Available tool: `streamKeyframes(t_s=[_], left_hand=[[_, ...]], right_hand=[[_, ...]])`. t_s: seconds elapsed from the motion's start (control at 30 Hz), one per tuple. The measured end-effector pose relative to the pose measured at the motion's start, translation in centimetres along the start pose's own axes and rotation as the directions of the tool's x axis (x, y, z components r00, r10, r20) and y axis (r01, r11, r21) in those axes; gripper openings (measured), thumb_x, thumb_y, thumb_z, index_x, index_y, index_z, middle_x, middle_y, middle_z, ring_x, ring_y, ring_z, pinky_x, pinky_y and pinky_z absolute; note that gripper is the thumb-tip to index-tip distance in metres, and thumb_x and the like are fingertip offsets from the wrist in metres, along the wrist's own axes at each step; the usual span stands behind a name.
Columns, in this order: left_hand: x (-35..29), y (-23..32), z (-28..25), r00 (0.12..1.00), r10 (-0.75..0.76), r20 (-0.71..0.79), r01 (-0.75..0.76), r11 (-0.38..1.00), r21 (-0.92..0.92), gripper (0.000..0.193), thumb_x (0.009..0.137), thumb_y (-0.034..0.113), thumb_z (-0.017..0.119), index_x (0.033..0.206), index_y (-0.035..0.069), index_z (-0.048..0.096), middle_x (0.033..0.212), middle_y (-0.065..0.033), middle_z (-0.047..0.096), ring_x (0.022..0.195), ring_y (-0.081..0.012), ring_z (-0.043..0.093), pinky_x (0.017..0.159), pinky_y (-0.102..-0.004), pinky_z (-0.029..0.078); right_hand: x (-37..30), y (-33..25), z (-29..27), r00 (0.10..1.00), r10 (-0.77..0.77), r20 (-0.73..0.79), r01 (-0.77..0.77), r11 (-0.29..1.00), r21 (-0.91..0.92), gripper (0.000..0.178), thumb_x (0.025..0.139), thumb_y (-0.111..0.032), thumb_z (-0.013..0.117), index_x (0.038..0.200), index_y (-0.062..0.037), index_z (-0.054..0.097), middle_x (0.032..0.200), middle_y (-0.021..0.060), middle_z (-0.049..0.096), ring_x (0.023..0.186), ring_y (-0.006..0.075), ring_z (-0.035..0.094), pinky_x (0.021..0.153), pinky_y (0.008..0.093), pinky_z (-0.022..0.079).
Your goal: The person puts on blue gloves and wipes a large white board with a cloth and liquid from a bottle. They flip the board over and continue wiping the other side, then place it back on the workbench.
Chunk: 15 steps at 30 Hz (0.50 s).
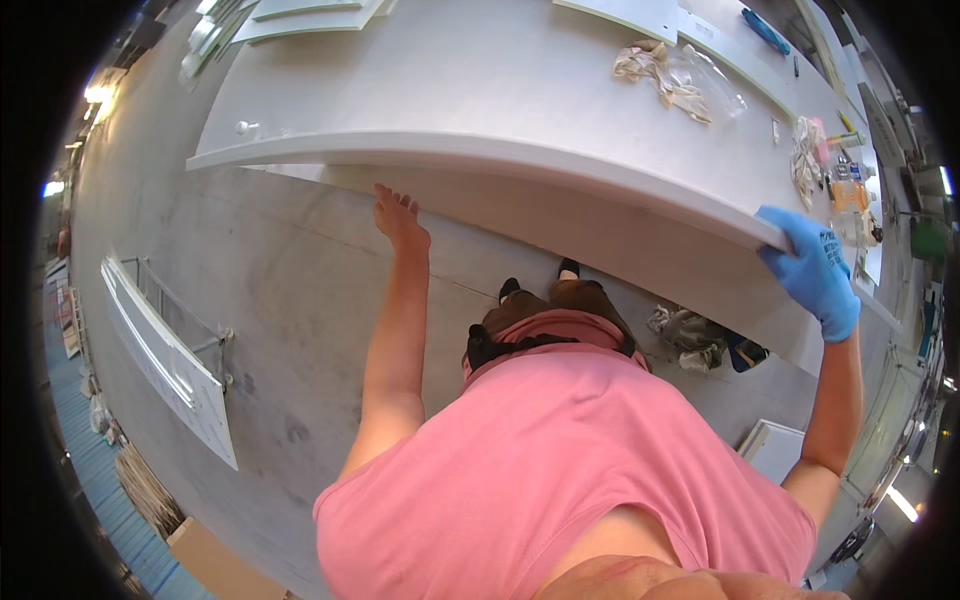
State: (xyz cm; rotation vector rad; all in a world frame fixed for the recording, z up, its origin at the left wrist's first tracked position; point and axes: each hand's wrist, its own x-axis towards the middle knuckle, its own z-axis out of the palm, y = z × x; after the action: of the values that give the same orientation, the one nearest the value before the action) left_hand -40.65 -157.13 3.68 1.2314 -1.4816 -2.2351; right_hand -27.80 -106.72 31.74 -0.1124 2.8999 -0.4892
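Note:
A long white panel [480, 150] runs across in front of me; its pale edge bows in the view and its shaded side [600, 222] faces me. My right hand [815, 275], in a blue glove, grips the panel's edge near its right end, fingers over the top. Bare and reaching forward, my left hand [400, 215] has its fingers apart and holds nothing. It is just below the panel's edge, left of the middle; whether it touches the panel I cannot tell.
Beyond the panel's edge, a pale work surface carries a crumpled rag [660, 78], white boards [625, 15] and bottles [850, 190]. A white board [170, 350] on a metal stand is at left. Crumpled cloths or bags [690, 335] lie low by my feet.

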Motion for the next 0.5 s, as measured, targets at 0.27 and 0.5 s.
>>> streamKeyframes(t_s=[0.27, 0.5], left_hand=[[10.6, -10.0, -1.8, 0.939, -0.327, -0.101, 0.295, 0.922, -0.25, 0.067, 0.104, 0.064, 0.055, 0.137, 0.006, 0.055, 0.117, -0.0106, 0.06, 0.091, -0.0199, 0.052, 0.087, -0.0378, 0.054], [20.8, 7.4, -6.0, 0.92, 0.348, -0.18, -0.372, 0.92, -0.126, 0.114, 0.089, 0.095, 0.03, 0.169, 0.014, 0.02, 0.175, -0.0144, 0.02, 0.16, -0.0328, 0.019, 0.129, -0.0603, 0.015]], right_hand=[[3.9, 2.5, 1.9, 0.764, -0.431, -0.48, 0.256, 0.885, -0.387, 0.058, 0.068, -0.052, 0.092, 0.095, -0.0065, 0.068, 0.073, 0.0105, 0.064, 0.066, 0.0313, 0.064, 0.063, 0.042, 0.05], [0.6, 2.2, 3.5, 0.836, -0.352, -0.422, 0.187, 0.905, -0.383, 0.066, 0.072, -0.067, 0.082, 0.094, -0.0062, 0.067, 0.082, 0.0101, 0.068, 0.075, 0.0328, 0.069, 0.07, 0.0423, 0.055]])
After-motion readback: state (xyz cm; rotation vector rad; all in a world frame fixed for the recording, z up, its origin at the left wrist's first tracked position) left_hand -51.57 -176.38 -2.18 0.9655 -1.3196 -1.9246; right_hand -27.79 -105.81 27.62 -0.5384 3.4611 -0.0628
